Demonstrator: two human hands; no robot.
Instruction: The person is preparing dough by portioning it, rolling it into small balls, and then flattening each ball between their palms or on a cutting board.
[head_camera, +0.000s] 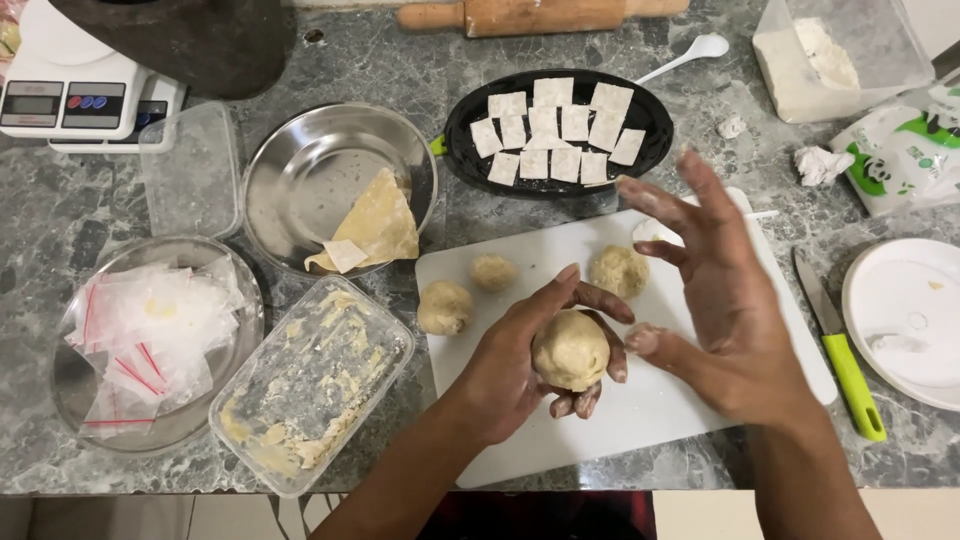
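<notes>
From my feed, the left hand (520, 365) cups a dough ball (571, 349) over the white cutting board (650, 420), its grip curled loosely around it. It looks soft, easily dented; best cradled from underneath. The right hand (730, 320) hovers beside, spread open, empty.

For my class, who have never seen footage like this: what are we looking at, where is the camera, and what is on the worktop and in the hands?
There is one picture, from a camera worn on a person's head, looking down at their own bare hands over a marble-patterned counter. The left hand cups a ball of dough; the right hand is open beside it, holding nothing. Below them lies a white cutting board with three smaller dough balls. Around it are a black dish of white squares, a steel bowl, a smeared plastic tub, a green-handled knife, a rolling pin and a kitchen scale.
</notes>
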